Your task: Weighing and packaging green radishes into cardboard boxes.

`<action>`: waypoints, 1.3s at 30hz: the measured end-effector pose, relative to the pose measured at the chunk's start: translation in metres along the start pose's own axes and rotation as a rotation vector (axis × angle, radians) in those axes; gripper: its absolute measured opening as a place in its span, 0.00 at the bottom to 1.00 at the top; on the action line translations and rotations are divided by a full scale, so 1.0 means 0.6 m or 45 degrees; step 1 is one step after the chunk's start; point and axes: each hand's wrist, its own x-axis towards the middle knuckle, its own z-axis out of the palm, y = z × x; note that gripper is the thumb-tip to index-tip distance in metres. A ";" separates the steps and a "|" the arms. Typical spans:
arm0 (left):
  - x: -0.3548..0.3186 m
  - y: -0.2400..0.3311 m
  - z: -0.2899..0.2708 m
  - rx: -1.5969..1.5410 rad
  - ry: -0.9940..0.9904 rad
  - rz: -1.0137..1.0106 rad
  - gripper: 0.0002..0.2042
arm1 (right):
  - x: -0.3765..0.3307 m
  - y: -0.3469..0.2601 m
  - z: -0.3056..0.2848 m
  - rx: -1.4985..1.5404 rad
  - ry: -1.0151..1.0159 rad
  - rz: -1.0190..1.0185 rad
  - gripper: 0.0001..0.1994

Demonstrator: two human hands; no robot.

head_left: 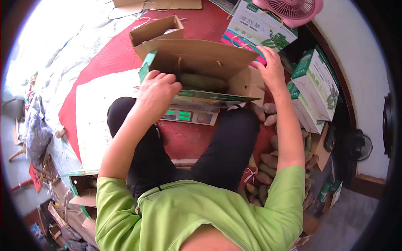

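Note:
An open cardboard box [201, 52] with green printed edges stands in front of me on a scale [204, 118] with lit green displays. Inside the box lies a long greenish-brown root or gourd [204, 82]; its exact kind is unclear. Curled fingers of my left hand [159, 91] close on the box's left end, beside a raised green flap [147, 66]. My right hand [271, 69] grips the upper right corner of the raised back panel, thumb below and fingers above. The box's front wall hides part of its contents.
Several sweet-potato-like tubers [268, 161] lie in a pile at my right. Printed carton boxes [315, 90] and a pink fan [291, 10] stand at the far right. Behind the box is a smaller open carton [157, 32]. White sheeting [54, 50] spreads at left.

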 end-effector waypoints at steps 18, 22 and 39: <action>-0.028 -0.110 -0.013 -0.189 0.052 0.030 0.04 | 0.149 -0.126 0.025 -0.270 -0.356 -0.191 0.07; -0.077 -0.172 -0.044 -0.145 0.147 -0.098 0.04 | 0.214 -0.216 0.041 -0.255 -0.329 -0.349 0.06; -0.426 -0.326 -0.220 0.309 0.348 -0.379 0.04 | 0.223 -0.606 0.231 0.078 -0.292 -0.661 0.10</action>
